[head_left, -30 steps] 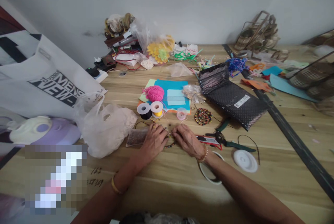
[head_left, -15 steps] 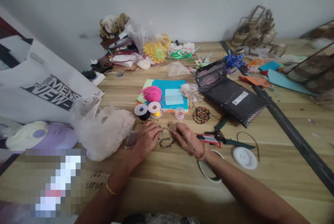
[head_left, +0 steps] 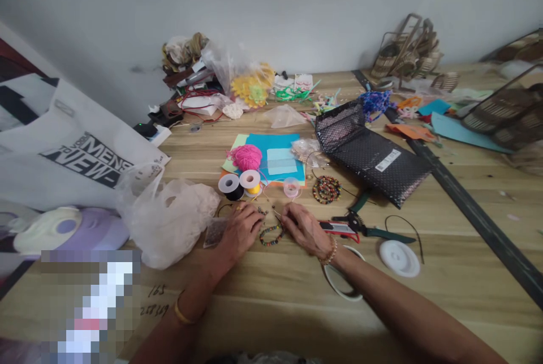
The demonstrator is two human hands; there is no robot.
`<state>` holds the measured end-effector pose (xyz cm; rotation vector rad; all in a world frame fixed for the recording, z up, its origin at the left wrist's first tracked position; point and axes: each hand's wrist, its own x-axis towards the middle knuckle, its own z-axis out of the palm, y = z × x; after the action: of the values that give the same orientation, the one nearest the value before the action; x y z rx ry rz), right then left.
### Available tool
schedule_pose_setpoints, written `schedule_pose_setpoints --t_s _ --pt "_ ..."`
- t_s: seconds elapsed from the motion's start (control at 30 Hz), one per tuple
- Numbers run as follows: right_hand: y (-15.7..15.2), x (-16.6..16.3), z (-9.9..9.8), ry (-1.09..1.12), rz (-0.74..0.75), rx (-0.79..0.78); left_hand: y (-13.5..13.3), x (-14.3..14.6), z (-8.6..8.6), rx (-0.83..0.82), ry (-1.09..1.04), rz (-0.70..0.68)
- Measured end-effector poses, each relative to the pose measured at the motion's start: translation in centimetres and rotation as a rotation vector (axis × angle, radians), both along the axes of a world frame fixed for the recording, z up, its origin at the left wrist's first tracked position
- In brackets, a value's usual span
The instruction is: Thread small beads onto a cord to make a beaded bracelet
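Just between left hand (head_left: 241, 232) and right hand (head_left: 304, 230), beaded bracelet (head_left: 270, 235); fingers curled, grip unclear.

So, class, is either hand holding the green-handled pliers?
No, the pliers lie untouched on the table, beyond the right hand and left hand.

bracelet (head_left: 271, 235) beads too small to tell; btm-left patch (head_left: 91, 302) blurred

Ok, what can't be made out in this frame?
Head view only.
Bracelet: too small to tell whether the left hand or right hand grips it.
Bead bag: partly under the left hand.
Mailer label: too small to read.
Lower left corner: a pixelated block hides it.
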<state>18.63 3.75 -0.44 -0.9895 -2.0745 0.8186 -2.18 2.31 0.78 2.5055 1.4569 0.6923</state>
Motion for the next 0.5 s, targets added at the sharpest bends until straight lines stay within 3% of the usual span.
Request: schedule_pose_setpoints --t_s 0.17,0.5 --pt "0.0 0.0 0.0 0.015 -0.005 -0.009 0.5 0.7 0.6 0.057 0.012 0.004" --pt "-0.1 0.0 0.5 0.053 -0.001 0.015 1.5 1.6 0.2 -0.041 0.336 -0.141"
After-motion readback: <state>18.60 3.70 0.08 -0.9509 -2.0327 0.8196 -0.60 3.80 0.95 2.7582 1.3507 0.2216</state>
